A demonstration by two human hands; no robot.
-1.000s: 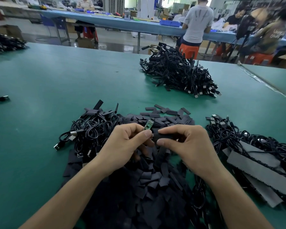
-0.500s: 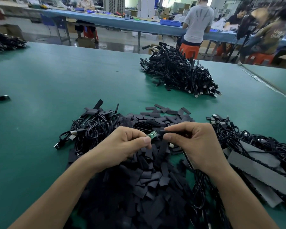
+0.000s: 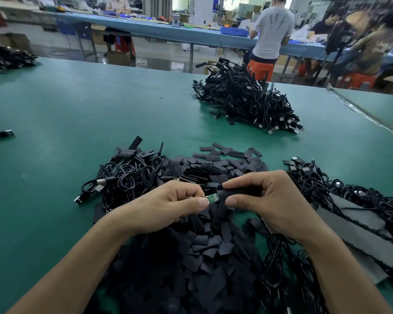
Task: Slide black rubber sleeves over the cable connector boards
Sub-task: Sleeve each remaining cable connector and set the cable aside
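My left hand [image 3: 166, 205] pinches a small green connector board [image 3: 212, 197] between thumb and fingers. My right hand [image 3: 268, 200] grips a black rubber sleeve [image 3: 238, 192] whose mouth meets the right end of the board. Part of the board still shows green between my two thumbs. Both hands hover above a heap of loose black sleeves [image 3: 202, 257] on the green table [image 3: 77, 123]. The board's cable is hidden under my left hand.
A tangle of black cables [image 3: 125, 177] lies left of the sleeves, more cables [image 3: 340, 191] and grey foam strips [image 3: 359, 232] lie to the right. A large cable pile [image 3: 247, 103] sits farther back. People work at a blue bench beyond the table's far edge.
The board has tipped from pointing up to lying level. My hands have drawn together, and the sleeve's mouth now reaches the board's right end.
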